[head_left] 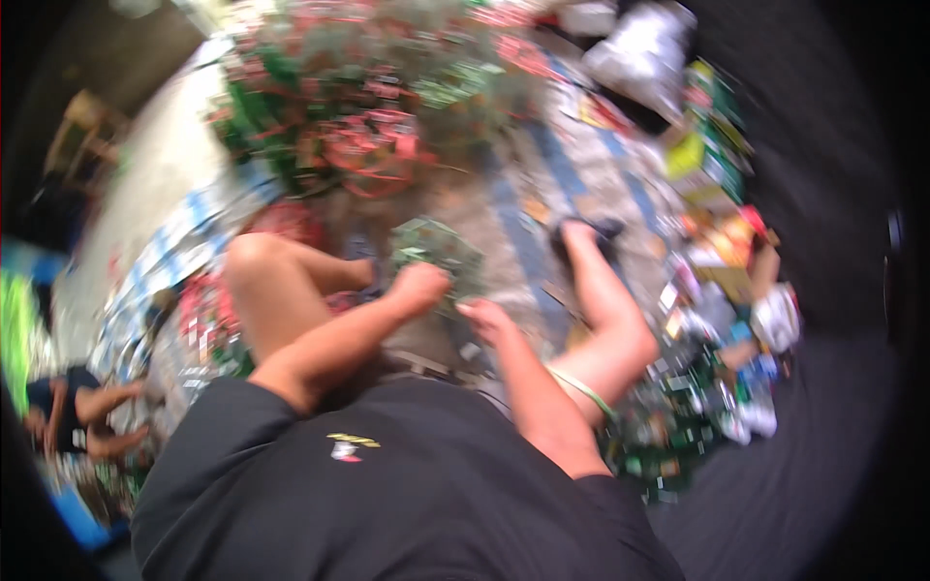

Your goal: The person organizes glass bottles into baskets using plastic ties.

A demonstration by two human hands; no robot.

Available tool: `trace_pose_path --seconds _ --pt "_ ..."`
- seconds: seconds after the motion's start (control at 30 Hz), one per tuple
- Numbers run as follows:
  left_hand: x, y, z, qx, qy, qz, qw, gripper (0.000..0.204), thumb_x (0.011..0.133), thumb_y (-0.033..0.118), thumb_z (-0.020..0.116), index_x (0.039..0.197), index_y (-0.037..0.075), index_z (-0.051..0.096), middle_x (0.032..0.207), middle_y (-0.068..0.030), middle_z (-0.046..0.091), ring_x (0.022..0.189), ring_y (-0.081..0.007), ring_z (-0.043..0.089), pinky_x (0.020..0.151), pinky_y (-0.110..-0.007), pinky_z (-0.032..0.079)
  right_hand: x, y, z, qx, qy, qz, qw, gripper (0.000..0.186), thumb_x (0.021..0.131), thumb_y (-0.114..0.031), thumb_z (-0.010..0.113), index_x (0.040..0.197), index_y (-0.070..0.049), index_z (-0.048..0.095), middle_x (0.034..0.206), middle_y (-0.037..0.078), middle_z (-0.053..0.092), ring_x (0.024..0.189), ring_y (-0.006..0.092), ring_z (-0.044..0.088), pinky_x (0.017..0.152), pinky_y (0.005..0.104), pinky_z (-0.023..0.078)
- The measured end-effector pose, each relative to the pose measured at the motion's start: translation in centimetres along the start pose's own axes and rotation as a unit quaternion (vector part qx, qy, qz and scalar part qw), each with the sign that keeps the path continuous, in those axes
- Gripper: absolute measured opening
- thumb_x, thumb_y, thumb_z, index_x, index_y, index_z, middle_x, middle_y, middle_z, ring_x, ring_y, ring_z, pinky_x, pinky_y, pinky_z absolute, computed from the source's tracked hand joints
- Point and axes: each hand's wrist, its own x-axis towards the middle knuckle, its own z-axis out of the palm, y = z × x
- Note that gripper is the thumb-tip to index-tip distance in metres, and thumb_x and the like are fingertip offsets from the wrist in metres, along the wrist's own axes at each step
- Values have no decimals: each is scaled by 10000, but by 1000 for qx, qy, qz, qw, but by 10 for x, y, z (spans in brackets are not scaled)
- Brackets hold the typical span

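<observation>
Between my bent knees, a pale green, roughly many-sided openwork piece [436,247] is held up off the floor; blur hides its exact kind. My left hand [421,287] is closed on its lower left edge. Just below and to the right of it, my right hand [487,320] has its fingers drawn together in a pinch. What that pinch holds, if anything, is too small and smeared to name.
A big heap of red and green openwork pieces [373,107] lies ahead on a blue-striped sheet [557,169]. On the right are a whitish bag [644,58], boxes [722,252] and many small dark green items [668,426]. Another person [77,412] sits at far left.
</observation>
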Motion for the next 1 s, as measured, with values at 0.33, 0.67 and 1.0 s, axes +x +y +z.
trace_pose_path --seconds 0.33,0.67,1.0 --pt "3 63 -30 169 -36 17 985 115 722 215 661 789 144 722 945 -60 619 956 -230 558 760 -372 416 5 1 30 -228 197 -94 949 159 762 -228 751 840 -96 713 653 60 636 506 154 550 487 344 456" --pt "41 41 12 -68 -194 -106 973 263 764 233 609 840 10 725 916 -233 688 875 -374 681 767 -449 541 22 -1 32 -376 314 -37 871 316 762 -313 704 894 -27 730 1013 209 684 963 353 670 825 429 534" --pt "75 -31 92 66 -333 227 913 304 863 311 603 715 69 713 690 -125 677 598 -273 634 574 -403 494 21 -7 27 -275 278 -112 914 112 759 -122 653 711 -35 707 770 157 708 704 227 674 651 401 524"
